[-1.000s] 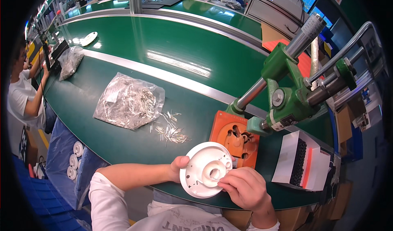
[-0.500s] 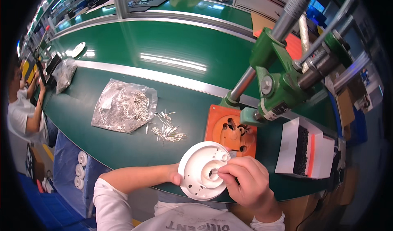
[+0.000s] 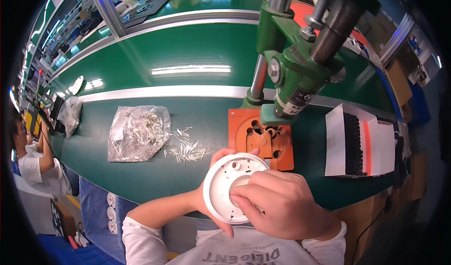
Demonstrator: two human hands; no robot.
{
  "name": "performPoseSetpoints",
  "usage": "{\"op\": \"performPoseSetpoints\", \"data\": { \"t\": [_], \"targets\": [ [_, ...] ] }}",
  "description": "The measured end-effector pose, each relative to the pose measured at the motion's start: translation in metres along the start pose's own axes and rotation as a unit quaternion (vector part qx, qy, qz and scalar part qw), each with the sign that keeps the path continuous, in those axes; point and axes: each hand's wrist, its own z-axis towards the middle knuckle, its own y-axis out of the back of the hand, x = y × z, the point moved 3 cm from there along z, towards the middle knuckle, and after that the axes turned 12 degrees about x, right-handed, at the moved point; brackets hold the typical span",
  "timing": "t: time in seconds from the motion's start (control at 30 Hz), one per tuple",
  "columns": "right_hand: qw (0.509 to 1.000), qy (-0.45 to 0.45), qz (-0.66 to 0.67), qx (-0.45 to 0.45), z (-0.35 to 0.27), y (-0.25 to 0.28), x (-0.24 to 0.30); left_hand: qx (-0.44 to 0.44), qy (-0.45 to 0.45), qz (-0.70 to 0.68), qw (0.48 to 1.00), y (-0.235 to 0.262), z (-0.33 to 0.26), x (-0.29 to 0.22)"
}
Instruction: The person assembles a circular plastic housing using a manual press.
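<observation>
A white round plastic housing [image 3: 217, 190], dish-shaped with small holes and a raised hub, is held in front of me over the bench's near edge. My left hand [image 3: 203, 203] grips it from the left, with fingertips showing at its far rim and the thumb at the near side. My right hand [image 3: 289, 204] is closed in a pinch at the central hub. Whatever those fingers hold is hidden behind them. Just beyond the housing sits an orange fixture block [image 3: 236, 132] with round recesses. Loose thin metal pins [image 3: 189, 151] lie to its left.
A clear plastic bag [image 3: 138, 134] of pins lies left of the loose ones. The green press [image 3: 300, 70] stands over the fixture. To the right is a white box [image 3: 335, 145] with rows of black parts. A co-worker [image 3: 35, 168] sits at far left.
The housing has turned counterclockwise; its small round boss went from upper right to upper left. My left fingers now wrap farther around it. The pin glimpsed at my right fingertips is hidden now.
</observation>
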Motion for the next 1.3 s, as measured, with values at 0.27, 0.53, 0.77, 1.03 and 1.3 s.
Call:
{"op": "performPoseSetpoints", "data": {
  "t": [0.27,0.53,0.77,1.03,1.3],
  "targets": [
    [0.999,0.015,-0.016,0.028,0.007,-0.001,-0.002,0.016,0.016,0.144,0.989,0.007,-0.001,-0.005],
    [0.998,0.010,-0.022,0.054,0.009,-0.002,-0.004,0.001,0.018,0.094,0.995,0.008,-0.006,0.000],
    [0.997,0.014,-0.043,0.057,0.007,-0.001,-0.001,-0.014,0.005,0.098,0.995,0.005,-0.002,-0.003],
    [0.996,0.014,-0.050,0.067,0.004,-0.004,0.000,-0.018,0.015,0.101,0.995,0.004,-0.001,-0.004],
    [0.999,0.049,0.012,0.022,0.005,-0.002,-0.007,-0.023,-0.036,0.018,0.999,0.009,-0.006,0.007]
  ]
}}
